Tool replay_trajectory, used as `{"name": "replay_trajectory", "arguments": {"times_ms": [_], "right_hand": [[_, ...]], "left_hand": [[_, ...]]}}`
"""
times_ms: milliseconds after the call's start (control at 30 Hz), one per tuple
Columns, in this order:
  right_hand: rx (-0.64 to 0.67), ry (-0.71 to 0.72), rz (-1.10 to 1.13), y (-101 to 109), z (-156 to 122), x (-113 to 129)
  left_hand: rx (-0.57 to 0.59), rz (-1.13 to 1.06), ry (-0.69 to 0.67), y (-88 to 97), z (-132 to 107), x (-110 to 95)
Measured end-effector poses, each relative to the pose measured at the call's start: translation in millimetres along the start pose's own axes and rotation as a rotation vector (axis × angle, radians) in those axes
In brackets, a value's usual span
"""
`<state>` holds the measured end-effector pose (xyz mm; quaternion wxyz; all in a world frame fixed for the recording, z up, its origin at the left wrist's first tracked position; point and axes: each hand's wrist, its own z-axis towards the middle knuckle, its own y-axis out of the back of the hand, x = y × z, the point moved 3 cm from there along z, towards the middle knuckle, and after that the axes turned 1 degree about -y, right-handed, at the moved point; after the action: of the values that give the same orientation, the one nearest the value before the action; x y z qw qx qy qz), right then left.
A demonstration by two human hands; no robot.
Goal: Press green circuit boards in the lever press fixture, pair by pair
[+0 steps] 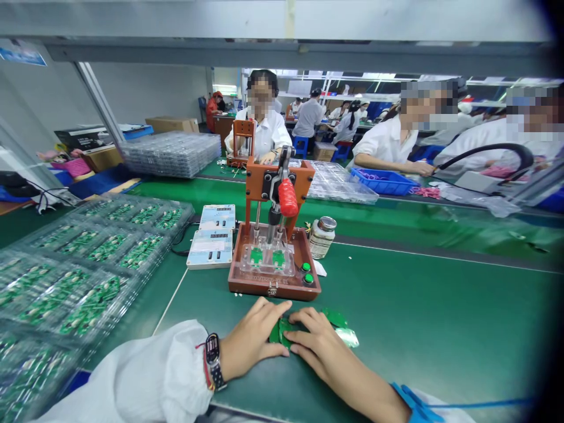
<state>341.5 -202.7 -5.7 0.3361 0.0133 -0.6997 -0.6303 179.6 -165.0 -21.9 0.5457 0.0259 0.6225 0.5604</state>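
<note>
Green PCBs [284, 333] lie on the counter [418, 329] btwn both hands, at 6 o'clock of the brown press fixture [274, 220]. L hand [249, 333] has thumb & forefinger apart round them; R hand [321, 342] has fingers bent onto them, can't tell if clamped. Spare PCBs [336, 318] sit nr R hand at 1 o'clock, loaded tray [140, 274] at 10.

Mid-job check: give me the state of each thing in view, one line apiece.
Left-hand grip: open, at the green boards.
Right-hand grip: curled over the green boards; pinch unclear.
Green boards: overlapping, partly covered.
Red handle: angled downward.
Bottle: upright, capped.
Clear tray: loaded with small boards.
Display boxes: whether powered, cannot tell.
Blue basket: holding purple pieces.
</note>
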Motion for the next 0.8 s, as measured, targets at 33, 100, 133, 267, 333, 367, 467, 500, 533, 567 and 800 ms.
{"name": "replay_trajectory", "arguments": {"times_ms": [33, 100, 133, 267, 333, 367, 467, 500, 533, 567, 800], "right_hand": [[-0.006, -0.003, 0.010, -2.0, 0.7, -1.3], [-0.005, -0.008, 0.025, -3.9, 2.2, -4.4], [0.009, -0.005, 0.030, -2.8, 3.1, -6.0], [-0.044, 0.060, 0.054, 31.4, 10.2, -8.5], [-0.223, 0.129, 0.037, 68.9, 16.7, -3.3], [-0.336, 0.173, 0.016, 90.1, 20.3, 1.8], [-0.691, 0.294, -0.058, 148.2, 32.4, 25.2], [-0.812, 0.329, -0.083, 162.5, 36.7, 34.2], [-0.922, 0.372, -0.112, 173.2, 41.4, 43.1], [-1.006, 0.416, -0.142, 180.2, 47.0, 51.1], [-0.959, 0.665, -0.201, 168.6, 106.3, 61.3]], "left_hand": [[0.000, -0.013, 0.012, 0.0, 0.0, 1.4], [0.002, -0.047, 0.031, 0.0, 0.3, 3.7], [0.002, -0.064, 0.037, 0.0, 0.4, 4.5], [-0.004, -0.086, 0.054, 0.8, 0.5, 5.8], [-0.005, -0.095, 0.048, 1.2, 0.1, 5.8], [-0.007, -0.102, 0.043, 1.4, -0.2, 5.9], [-0.016, -0.114, 0.027, 1.6, -0.8, 6.4], [-0.020, -0.115, 0.026, 1.6, -0.9, 6.6], [-0.022, -0.115, 0.025, 1.6, -1.0, 6.6], [-0.024, -0.114, 0.024, 1.7, -0.9, 6.5], [-0.009, -0.082, 0.037, 3.5, 0.2, 4.0]]}}
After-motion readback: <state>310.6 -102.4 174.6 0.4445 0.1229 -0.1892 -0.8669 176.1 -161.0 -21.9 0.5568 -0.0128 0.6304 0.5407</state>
